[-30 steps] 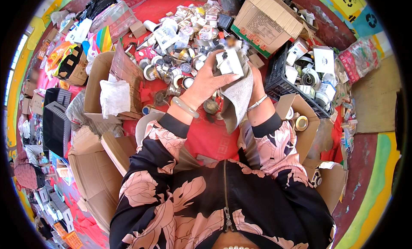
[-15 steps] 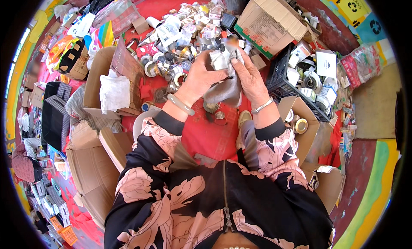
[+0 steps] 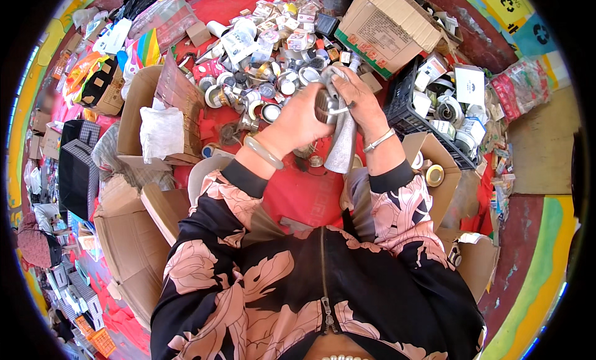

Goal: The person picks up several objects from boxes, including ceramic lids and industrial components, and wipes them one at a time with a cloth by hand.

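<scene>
My left hand point(image 3: 299, 121) is closed around a round, shiny, metallic-looking piece point(image 3: 325, 106), mostly hidden by my fingers, so its kind cannot be made out. A grey cloth point(image 3: 340, 150) is gripped in my right hand point(image 3: 363, 105). Part of it is pressed against the top of the round piece, and the rest hangs down between my wrists. Both hands are close together, raised over the red floor covering. Just beyond them spreads a heap of small lamp fittings, caps and little boxes point(image 3: 287, 85).
A cardboard box point(image 3: 388, 31) sits at the far right, with a black plastic crate point(image 3: 417, 131) of fittings nearer me. Open cardboard cartons stand on the left point(image 3: 138, 108), at my left side point(image 3: 127, 232) and at my right point(image 3: 450, 180). Loose plastic bags point(image 3: 164, 21) lie far left.
My hands have turned the piece, so its round metallic side now shows instead of a whitish part. The cloth has shifted and hangs longer and narrower beneath my right hand.
</scene>
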{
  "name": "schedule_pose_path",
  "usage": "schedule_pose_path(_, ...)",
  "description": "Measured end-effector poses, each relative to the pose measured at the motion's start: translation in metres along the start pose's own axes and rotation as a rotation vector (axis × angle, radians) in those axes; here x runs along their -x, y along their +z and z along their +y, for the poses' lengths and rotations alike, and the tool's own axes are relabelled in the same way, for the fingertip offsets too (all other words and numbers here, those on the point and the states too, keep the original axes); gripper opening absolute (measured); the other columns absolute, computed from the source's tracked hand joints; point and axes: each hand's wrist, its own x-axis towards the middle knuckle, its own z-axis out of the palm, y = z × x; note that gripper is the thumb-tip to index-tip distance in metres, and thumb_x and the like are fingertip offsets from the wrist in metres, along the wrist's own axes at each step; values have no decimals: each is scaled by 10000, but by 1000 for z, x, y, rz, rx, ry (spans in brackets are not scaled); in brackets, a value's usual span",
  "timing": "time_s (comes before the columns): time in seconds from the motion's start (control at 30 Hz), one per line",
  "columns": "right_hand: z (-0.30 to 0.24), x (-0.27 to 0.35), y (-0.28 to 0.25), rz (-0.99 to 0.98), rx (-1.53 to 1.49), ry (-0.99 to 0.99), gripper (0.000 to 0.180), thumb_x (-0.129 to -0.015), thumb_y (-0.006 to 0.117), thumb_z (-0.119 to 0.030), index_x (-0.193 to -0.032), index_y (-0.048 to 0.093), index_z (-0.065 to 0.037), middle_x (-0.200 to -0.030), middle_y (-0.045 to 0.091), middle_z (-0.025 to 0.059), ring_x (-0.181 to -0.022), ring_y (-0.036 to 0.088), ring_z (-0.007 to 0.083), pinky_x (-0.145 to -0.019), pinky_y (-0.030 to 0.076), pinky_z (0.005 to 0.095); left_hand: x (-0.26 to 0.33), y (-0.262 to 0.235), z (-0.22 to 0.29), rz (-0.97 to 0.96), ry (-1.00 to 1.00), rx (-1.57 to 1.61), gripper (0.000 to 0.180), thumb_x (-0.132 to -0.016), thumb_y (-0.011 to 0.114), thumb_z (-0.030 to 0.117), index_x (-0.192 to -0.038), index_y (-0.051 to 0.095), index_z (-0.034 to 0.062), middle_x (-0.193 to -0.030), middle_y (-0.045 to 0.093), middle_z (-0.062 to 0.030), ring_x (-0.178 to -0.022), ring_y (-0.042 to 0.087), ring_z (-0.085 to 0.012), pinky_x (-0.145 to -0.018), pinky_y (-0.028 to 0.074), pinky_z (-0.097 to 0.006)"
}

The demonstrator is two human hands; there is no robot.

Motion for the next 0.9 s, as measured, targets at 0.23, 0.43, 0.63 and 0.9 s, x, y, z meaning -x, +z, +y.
schedule_pose_path(0.23, -26, 13, 3, -307, -231, 80, 520, -895, 443, -170, -1383, 292, -75, -1213, 467, 68, -1073, 439, 124, -925, 340, 242, -3, -22, -12, -93, -355, 805, 570, -723, 684, 107, -1194, 428, -85, -1036, 554, -102, -939, 545, -163, -833, 439, -281)
schedule_pose_path(0.43, -25, 15, 14, -213, -108, -45, 532, -876, 484, -144, -1373, 309, -67, -1255, 442, 76, -1113, 432, 144, -936, 346, 260, 0, -24, -5, -147, -316, 657, 533, -712, 686, 127, -1153, 464, -72, -997, 571, -82, -891, 542, -132, -785, 446, -263)
schedule_pose_path(0.63, 18, 0, 6, 105, 460, -138, 357, -868, 493, -264, -1163, 520, -64, -963, 601, 178, -911, 578, 263, -816, 431, 328, -1, -16, 0, -126, -257, 37, 468, -697, 644, 115, -1111, 484, -33, -977, 597, -184, -878, 593, -281, -770, 458, -342)
schedule_pose_path(0.9, 0, 10, 9, -35, 26, 98, 482, -841, 520, -171, -1288, 399, -37, -1088, 562, 117, -982, 532, 207, -857, 402, 294, 3, -21, -5, -132, -288, 164, 549, -668, 634, 90, -1178, 445, 12, -939, 587, -178, -854, 591, -265, -759, 451, -315)
